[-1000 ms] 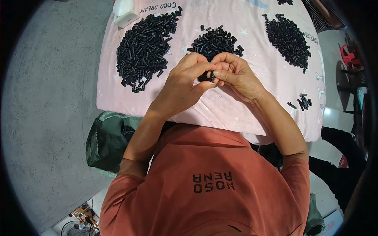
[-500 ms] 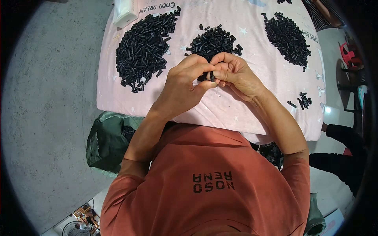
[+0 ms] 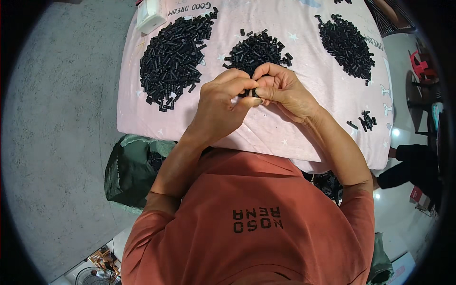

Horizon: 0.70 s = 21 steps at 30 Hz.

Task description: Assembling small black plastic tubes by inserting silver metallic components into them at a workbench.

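The 2 hands meet over the near edge of the middle heap (image 3: 259, 50), and the fingers (image 3: 240, 86) of both are clamped on 1 small black piece (image 3: 254, 93). The left hand (image 3: 219, 105) pinches it between thumb and forefinger, while the right hand (image 3: 287, 95) grips it with the thumb against curled fingers. From here I'd say both are on it because the piece is so little, each side seeming to steady it for the other. The fingertips cover most of it, so I can't make out its exact shape.

The middle heap of black parts sits just beyond the fingers, probably for short reaches. A bigger left heap (image 3: 173, 61) spreads well to their left; the right heap (image 3: 346, 50) lies well to their right and farther out. The gaps between these 3 look deliberate, perhaps to prevent mixing. Right of the fingers, nearer the rust-coloured shirt (image 3: 223, 190), lies a small cluster (image 3: 367, 122) of loose black parts.

All this rests on a pink-covered tabletop (image 3: 266, 135), whose cloth likely hinders rolling. A white box (image 3: 151, 16) stands far beyond and left of the fingers, out of their way.
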Motion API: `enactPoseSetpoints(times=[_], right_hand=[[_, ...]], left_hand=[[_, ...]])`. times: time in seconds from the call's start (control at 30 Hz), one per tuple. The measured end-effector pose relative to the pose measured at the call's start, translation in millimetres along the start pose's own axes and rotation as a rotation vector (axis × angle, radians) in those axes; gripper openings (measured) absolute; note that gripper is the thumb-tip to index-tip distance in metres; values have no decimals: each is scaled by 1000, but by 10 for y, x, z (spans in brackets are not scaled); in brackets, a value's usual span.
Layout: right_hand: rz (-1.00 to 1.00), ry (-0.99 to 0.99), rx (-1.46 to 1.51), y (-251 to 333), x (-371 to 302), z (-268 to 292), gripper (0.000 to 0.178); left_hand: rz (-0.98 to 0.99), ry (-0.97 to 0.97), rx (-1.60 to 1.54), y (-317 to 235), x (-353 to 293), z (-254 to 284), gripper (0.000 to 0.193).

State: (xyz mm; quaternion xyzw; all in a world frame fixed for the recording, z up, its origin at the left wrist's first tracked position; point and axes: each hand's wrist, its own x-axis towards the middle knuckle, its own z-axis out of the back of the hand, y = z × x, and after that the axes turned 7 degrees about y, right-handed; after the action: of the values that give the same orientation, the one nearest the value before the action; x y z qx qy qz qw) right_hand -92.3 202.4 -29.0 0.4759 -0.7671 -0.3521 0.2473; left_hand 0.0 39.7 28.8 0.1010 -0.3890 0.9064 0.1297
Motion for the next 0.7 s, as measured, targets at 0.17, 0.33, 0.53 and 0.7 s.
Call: enactPoseSetpoints(times=[0.17, 0.33, 0.53, 0.7], right_hand=[[29, -59, 0, 58, 5, -56, 21], [150, -352, -126, 92, 35, 96, 11], [199, -415, -65, 93, 42, 141, 9], [203, -450, -70, 89, 36, 129, 9]], left_hand=[[15, -37, 17, 64, 7, 50, 25], [65, -141, 148, 402, -99, 213, 23], [206, -346, 311, 717, -199, 478, 24], [341, -330, 435, 798, -212, 563, 23]])
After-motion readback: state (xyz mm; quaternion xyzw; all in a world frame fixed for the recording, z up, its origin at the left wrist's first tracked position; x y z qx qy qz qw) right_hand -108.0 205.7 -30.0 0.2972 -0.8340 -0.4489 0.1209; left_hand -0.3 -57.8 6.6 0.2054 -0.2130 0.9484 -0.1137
